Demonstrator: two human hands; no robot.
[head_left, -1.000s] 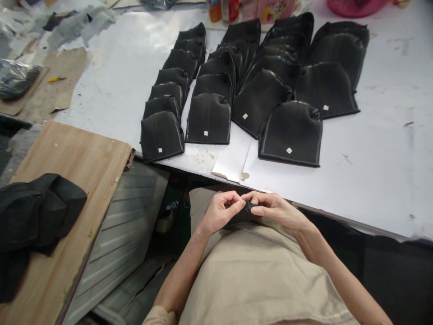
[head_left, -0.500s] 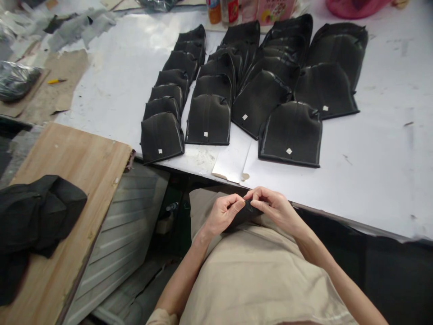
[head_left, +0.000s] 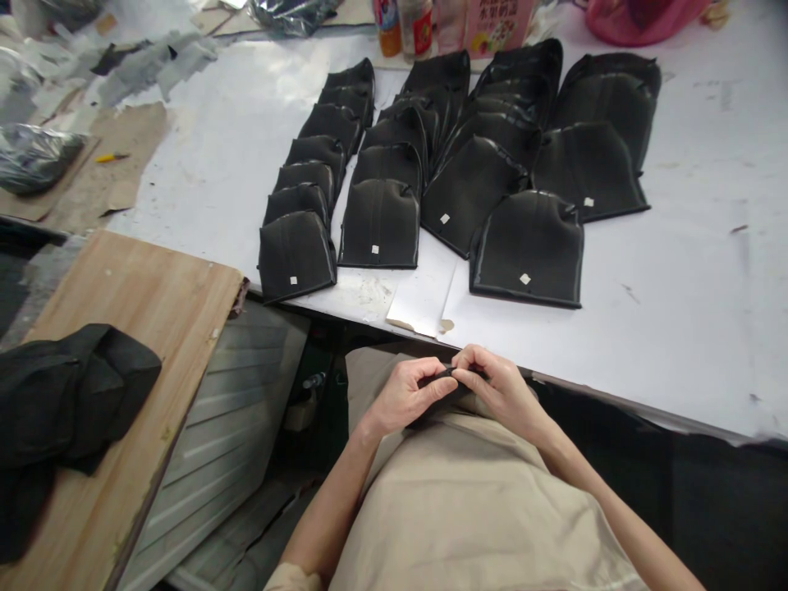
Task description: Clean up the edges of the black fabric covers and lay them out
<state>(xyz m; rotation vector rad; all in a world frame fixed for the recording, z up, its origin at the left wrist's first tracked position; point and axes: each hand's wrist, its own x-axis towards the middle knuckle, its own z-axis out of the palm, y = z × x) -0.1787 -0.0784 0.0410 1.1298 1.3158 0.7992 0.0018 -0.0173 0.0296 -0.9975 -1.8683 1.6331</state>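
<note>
Close to my lap, a black fabric piece (head_left: 438,396) is held at its upper edge by both hands; much of it is hidden by my fingers. My left hand (head_left: 411,394) pinches the edge between thumb and fingers. Right beside it, my right hand (head_left: 496,379) grips the same edge, the fingertips of both hands almost meeting. On the table beyond lie several black pouch-like pieces in overlapping rows; the nearest black piece (head_left: 528,246) has a small white sticker by its lower edge.
The white table (head_left: 665,328) has its front edge just past my hands. A wooden board (head_left: 178,328) at left carries black cloth (head_left: 80,394). Bottles (head_left: 415,29), a pink box (head_left: 498,29) and a pink bowl (head_left: 643,20) stand at the back. A yellow cutter (head_left: 112,157) lies far left.
My left thumb has stretched further right along the fabric edge, and the fingers of both hands have shifted slightly. The view has tilted a little; the pieces on the table lie as before.
</note>
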